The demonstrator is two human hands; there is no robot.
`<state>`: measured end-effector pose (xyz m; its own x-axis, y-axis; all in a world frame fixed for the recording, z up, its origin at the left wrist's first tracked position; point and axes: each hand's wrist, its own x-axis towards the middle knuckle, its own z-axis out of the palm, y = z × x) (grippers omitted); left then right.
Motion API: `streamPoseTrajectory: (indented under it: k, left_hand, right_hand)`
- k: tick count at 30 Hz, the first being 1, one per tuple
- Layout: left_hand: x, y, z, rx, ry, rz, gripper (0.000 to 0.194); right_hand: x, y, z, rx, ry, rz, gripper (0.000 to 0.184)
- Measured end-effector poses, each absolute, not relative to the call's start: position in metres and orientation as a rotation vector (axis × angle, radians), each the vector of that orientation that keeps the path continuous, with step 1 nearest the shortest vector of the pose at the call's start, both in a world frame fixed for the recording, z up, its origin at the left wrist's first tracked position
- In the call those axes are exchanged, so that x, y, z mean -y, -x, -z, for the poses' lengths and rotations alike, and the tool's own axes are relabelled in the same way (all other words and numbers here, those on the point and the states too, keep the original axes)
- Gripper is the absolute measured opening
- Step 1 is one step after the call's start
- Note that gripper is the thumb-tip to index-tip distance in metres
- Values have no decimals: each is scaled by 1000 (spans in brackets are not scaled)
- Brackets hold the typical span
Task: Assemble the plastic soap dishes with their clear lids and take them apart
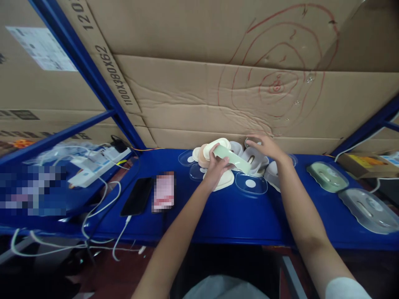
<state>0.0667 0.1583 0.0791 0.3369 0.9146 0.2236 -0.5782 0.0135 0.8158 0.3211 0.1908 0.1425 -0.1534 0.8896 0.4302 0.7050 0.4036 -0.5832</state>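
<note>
My left hand is closed on a pale green flat plastic piece, long and tilted down to the right. Beneath and behind that hand lie cream oval lids and a peach one. My right hand reaches over grey-white plastic parts at the back, fingers stretched and thumb apart. Its fingertips are close to a small, shiny rounded edge; whether they touch it I cannot tell. A clear oval lid with a white disc lies in front of the pile.
A green translucent case and a grey one lie at the right of the blue table. To the left are a black phone, a pink-screened phone, a power strip and loose white cables. Cardboard stands behind.
</note>
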Motion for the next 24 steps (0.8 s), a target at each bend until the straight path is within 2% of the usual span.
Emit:
streamPoseTrajectory:
  k: [7,11,17,24]
  left_hand:
    - [-168,-61,-74,-539,-1062,-1453,94]
    - [-171,-59,-70,-520,-1117,-1491,96]
    - [-173,-68,-64,-533,-1240,-1508,108]
    - [-170,-68,-62,-573,-1309,-1512,101]
  right_hand:
    - [-153,-245,-171,2303,998,-659,47]
    - [-159,-243,-163,2223,982,-799,56]
    - [-183,-280,-151,1937,1211,-531,64]
    - [-190,-337,-143,1881,1456,-286,47]
